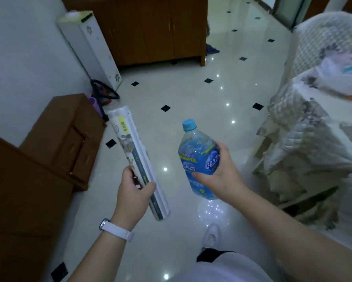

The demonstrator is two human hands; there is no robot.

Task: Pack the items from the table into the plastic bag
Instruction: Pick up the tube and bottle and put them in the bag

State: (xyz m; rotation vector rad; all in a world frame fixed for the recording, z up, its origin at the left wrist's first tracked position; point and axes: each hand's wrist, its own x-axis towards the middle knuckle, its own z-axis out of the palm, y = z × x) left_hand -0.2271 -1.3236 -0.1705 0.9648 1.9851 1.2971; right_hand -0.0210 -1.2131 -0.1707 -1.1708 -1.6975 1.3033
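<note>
Blue bottle (197, 157), white roll (137, 159)

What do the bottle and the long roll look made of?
Bottle: clear glossy plastic, since blue contents show through; printed film label, blue cap. Roll: smooth white printed wrap, paper or plastic film, I cannot tell; it is straight, so probably stiff inside.

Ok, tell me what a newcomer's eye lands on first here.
The blue bottle gripped in the right hand at centre stands out most. Beside it is the long white roll held in the left hand, both above the glossy tiled floor. At far right a crumpled bag lies on the cloth-covered table.
</note>
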